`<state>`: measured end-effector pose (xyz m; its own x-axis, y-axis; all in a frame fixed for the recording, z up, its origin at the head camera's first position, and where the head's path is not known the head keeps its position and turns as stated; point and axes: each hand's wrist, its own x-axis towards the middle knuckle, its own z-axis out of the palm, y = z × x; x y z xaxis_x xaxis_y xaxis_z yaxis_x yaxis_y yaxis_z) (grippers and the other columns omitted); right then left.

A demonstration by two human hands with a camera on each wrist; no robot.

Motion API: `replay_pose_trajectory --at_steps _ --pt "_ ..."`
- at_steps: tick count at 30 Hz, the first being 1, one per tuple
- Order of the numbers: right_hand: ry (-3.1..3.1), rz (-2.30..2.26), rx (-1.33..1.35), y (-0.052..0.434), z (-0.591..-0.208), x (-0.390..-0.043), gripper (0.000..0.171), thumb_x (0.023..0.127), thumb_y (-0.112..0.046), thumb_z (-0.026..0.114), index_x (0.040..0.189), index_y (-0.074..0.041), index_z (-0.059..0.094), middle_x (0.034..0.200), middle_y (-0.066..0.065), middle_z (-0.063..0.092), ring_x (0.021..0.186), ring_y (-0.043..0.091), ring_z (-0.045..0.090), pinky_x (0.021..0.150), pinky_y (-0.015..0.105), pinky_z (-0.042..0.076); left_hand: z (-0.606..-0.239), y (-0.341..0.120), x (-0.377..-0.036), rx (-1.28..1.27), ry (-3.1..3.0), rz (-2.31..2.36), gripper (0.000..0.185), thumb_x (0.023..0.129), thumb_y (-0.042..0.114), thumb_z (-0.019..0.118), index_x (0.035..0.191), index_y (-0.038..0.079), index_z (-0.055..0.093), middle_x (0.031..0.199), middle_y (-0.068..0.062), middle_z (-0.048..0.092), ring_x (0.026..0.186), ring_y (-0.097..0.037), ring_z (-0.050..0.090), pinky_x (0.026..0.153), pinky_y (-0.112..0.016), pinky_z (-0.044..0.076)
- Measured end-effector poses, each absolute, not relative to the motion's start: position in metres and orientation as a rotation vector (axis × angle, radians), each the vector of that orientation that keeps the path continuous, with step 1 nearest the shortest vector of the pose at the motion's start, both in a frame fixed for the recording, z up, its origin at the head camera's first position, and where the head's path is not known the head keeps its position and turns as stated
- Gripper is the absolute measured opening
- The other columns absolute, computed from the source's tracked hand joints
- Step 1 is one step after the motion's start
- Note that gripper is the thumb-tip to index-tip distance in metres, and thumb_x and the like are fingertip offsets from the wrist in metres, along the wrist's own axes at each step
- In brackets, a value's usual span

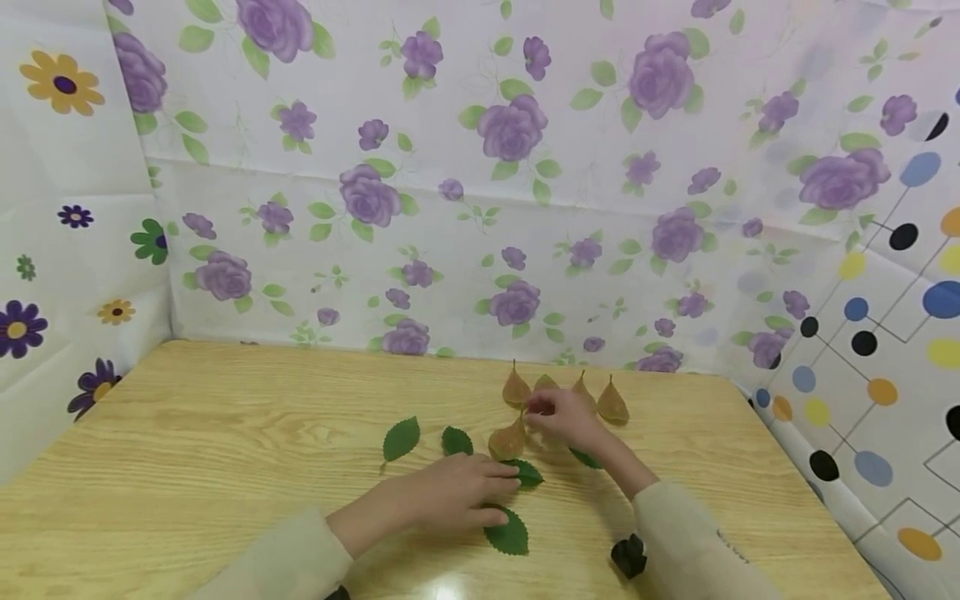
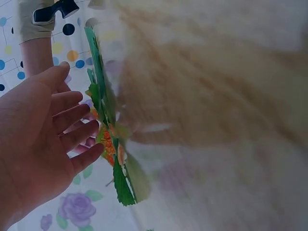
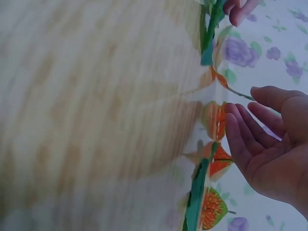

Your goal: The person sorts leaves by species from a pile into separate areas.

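Note:
My right hand [image 1: 566,417] pinches the thin stem of a halved fig [image 1: 507,440] between thumb and index finger. In the right wrist view, that fig [image 3: 220,78] tilts with its stem running up to the thumb tip. Behind the hand stand several more fig halves [image 1: 612,404] in a row, partly covered by the fingers. My left hand [image 1: 457,492] lies with fingers stretched over one serrated green leaf [image 1: 528,473]. Its thumb reaches across another leaf [image 1: 512,535]. In the left wrist view, the left hand [image 2: 43,139] has its fingers spread loosely beside the leaves [image 2: 123,185].
Two more leaves, a stemmed one [image 1: 401,437] and a smaller one [image 1: 457,442], lie left of the fig. Part of a leaf [image 1: 585,458] shows under the right wrist. The wooden table [image 1: 247,433] meets flowered cloth [image 1: 450,250] behind and patterned cloth at both sides.

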<state>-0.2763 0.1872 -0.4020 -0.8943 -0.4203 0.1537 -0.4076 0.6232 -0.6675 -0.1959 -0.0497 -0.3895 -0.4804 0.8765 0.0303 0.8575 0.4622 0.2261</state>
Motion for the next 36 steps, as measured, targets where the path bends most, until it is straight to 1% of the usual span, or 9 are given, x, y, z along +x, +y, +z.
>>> replay_pose_trajectory --at_steps 3,7,11,16,21,27,32,36 --pt "2.778 -1.205 -0.714 0.184 -0.404 -0.274 0.028 0.091 -0.013 0.066 0.111 0.006 0.065 0.094 0.005 0.068 0.085 0.020 0.064 0.068 0.031 0.056 -0.389 -0.050 -0.195 1.561 2.597 0.277 0.047 0.102 0.041 0.047 0.138 0.012 0.055 0.144 -0.003 0.047 0.130 -0.021 0.045 0.105 -0.038 0.039" --pt "2.699 -1.283 -0.679 0.181 -0.407 -0.271 0.033 0.090 -0.011 0.066 0.114 0.011 0.061 0.092 0.008 0.068 0.079 0.018 0.065 0.063 0.030 0.056 -0.387 -0.050 -0.194 1.545 2.587 0.244 0.047 0.101 0.042 0.047 0.138 0.014 0.055 0.145 -0.002 0.046 0.131 -0.021 0.043 0.106 -0.037 0.037" --pt "2.637 -1.314 -0.576 0.179 -0.408 -0.271 0.037 0.090 -0.011 0.066 0.119 0.010 0.058 0.096 0.011 0.067 0.078 0.020 0.066 0.061 0.032 0.057 -0.388 -0.049 -0.194 1.557 2.590 0.243 0.047 0.101 0.041 0.048 0.139 0.013 0.054 0.145 -0.002 0.046 0.131 -0.022 0.043 0.107 -0.036 0.037" --pt "2.627 -1.299 -0.581 0.177 -0.407 -0.271 0.036 0.090 -0.008 0.067 0.119 0.012 0.058 0.095 0.013 0.067 0.077 0.023 0.067 0.059 0.034 0.056 -0.391 -0.048 -0.196 1.605 2.597 0.225 0.046 0.101 0.040 0.048 0.137 0.012 0.056 0.142 -0.004 0.049 0.128 -0.021 0.046 0.104 -0.033 0.039" --pt "2.627 -1.292 -0.582 0.174 -0.408 -0.272 0.034 0.089 -0.006 0.068 0.118 0.010 0.059 0.092 0.011 0.068 0.076 0.021 0.066 0.059 0.033 0.056 -0.392 -0.047 -0.197 1.618 2.613 0.207 0.044 0.101 0.039 0.050 0.134 0.011 0.058 0.138 -0.002 0.053 0.126 -0.019 0.047 0.104 -0.031 0.039" --pt "2.632 -1.267 -0.578 0.173 -0.409 -0.272 0.035 0.089 -0.004 0.068 0.119 0.011 0.059 0.090 0.009 0.067 0.074 0.019 0.064 0.059 0.031 0.056 -0.392 -0.045 -0.195 1.599 2.648 0.178 0.041 0.099 0.039 0.053 0.127 0.011 0.064 0.132 -0.001 0.056 0.121 -0.015 0.051 0.101 -0.028 0.042" --pt "2.642 -1.267 -0.598 0.173 -0.409 -0.271 0.029 0.088 0.000 0.067 0.114 0.011 0.061 0.088 0.010 0.067 0.075 0.020 0.065 0.059 0.031 0.056 -0.393 -0.045 -0.195 1.593 2.655 0.146 0.040 0.099 0.041 0.053 0.125 0.013 0.066 0.130 0.002 0.056 0.116 -0.013 0.053 0.095 -0.025 0.045" --pt "2.657 -1.281 -0.591 0.173 -0.409 -0.271 0.016 0.086 0.002 0.067 0.101 0.009 0.063 0.083 0.008 0.065 0.073 0.017 0.063 0.058 0.029 0.056 -0.395 -0.045 -0.195 1.580 2.648 0.137 0.040 0.099 0.040 0.053 0.125 0.013 0.066 0.131 0.002 0.055 0.116 -0.013 0.052 0.094 -0.023 0.045"
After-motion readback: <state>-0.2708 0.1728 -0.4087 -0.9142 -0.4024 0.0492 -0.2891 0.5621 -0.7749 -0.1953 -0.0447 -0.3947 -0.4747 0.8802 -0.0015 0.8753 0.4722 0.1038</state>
